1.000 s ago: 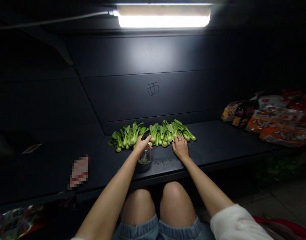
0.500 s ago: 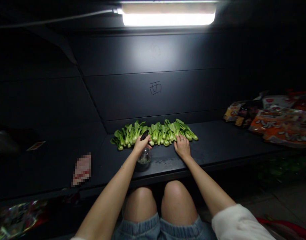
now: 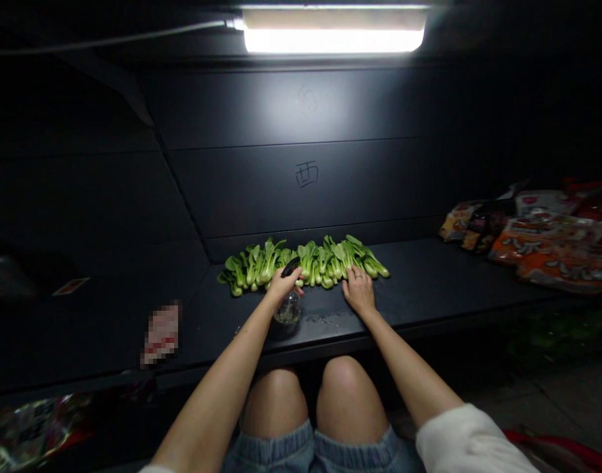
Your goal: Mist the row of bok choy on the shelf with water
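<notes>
Bok choy already lay in a row, spraying apparently unfinished, left hand wrapped round a spray bottle, right hand loosely spread against the row.

Clear, rounded, plastic-looking spray bottle: smooth, glossy. Dark grey flat shelf: smooth, metal-looking, dull sheen. Orange plastic packets: shiny.
</notes>
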{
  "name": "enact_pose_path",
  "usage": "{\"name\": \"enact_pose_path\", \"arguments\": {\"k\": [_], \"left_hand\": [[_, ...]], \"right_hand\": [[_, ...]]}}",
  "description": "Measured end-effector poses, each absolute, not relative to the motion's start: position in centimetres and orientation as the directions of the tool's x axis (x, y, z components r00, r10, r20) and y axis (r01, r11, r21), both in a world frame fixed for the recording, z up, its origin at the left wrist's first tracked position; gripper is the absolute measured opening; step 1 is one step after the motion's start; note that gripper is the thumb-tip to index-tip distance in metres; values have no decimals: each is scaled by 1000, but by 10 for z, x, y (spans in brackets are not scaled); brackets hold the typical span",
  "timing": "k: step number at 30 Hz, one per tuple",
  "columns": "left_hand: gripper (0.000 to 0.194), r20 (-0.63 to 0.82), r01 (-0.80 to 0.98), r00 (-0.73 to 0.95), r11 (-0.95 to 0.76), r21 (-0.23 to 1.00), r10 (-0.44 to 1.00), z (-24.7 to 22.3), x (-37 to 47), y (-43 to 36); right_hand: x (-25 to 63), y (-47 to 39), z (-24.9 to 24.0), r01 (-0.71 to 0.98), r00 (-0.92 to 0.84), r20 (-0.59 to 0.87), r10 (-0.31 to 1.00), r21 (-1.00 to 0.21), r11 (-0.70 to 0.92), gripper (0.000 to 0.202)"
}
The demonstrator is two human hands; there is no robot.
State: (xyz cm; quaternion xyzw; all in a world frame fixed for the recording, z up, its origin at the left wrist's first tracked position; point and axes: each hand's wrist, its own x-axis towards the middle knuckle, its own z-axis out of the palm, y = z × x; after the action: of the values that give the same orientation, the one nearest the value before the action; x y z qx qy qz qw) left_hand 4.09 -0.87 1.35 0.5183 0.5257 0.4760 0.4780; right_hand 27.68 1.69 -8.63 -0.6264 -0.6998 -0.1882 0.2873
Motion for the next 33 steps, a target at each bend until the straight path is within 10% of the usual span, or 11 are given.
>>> {"name": "enact_pose_path", "arguments": {"k": [14, 33], "left_hand": [[24, 17, 116, 81, -26, 993, 997, 21, 74, -7], [21, 31, 196, -211, 11, 981, 977, 3, 9, -4]], "right_hand": [[278, 17, -86, 982, -53, 632, 773, -108, 156, 42], [276, 17, -85, 982, -61, 638, 768, -97, 159, 41]]}}
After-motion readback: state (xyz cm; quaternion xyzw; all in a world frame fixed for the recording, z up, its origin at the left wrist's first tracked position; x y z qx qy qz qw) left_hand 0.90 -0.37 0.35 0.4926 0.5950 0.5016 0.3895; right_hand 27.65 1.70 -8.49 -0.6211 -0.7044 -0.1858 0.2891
